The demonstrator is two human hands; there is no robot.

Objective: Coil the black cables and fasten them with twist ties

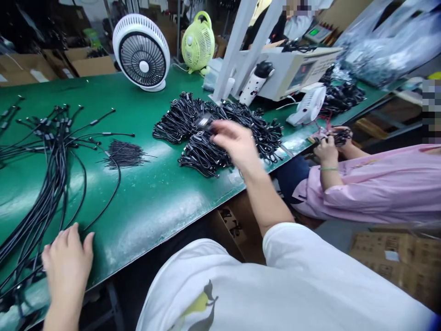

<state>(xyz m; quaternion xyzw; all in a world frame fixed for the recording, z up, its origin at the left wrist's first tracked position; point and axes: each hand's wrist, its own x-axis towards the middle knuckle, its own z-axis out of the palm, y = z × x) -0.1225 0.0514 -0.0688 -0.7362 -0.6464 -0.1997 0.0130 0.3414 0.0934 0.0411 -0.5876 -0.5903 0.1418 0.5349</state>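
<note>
My left hand [68, 262] lies near the table's front edge with its thumb apart from the fingers. Its fingertips are at the lower ends of a spread of long black cables [57, 170], and one cable curves away just above the thumb. Farther right, my right hand [237, 142] is over a large heap of coiled black cables [206, 151]. Its fingers are bent, and a motion-blurred coiled cable [204, 121] is at their tips. A small pile of thin black ties [126, 154] lies between the two hands.
Behind stand a white fan [143, 53] and a green fan [198, 46]. A spotted bottle [255, 82] leans by grey posts and a boxy machine [289, 71]. At right, a co-worker in a pink shirt [372, 184] handles cables near a small white fan [310, 105].
</note>
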